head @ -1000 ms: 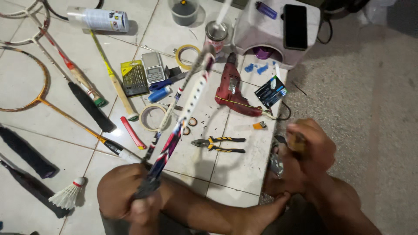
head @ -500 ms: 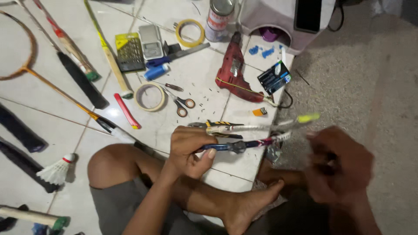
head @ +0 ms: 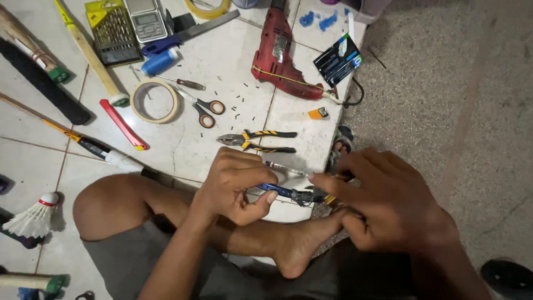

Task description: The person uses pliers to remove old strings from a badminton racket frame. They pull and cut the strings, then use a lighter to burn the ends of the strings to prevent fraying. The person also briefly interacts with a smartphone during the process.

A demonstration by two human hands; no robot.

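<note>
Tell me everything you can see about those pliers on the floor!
The pliers lie flat on the white tiled floor, just beyond the person's left hand. Their handles, covered in black and yellow, point right and sit slightly spread. The dull grey metal nose points left and looks closed. Nothing holds or touches them. Scissors with orange-ringed handles lie up to their left, and a red drill lies farther away.

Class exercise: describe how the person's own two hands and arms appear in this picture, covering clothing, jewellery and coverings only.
Both the left hand and right hand are bare: no gloves, rings, watch or bracelets visible. Forearms are uncovered, with no sleeves in view. The only clothing showing is grey shorts.
</note>
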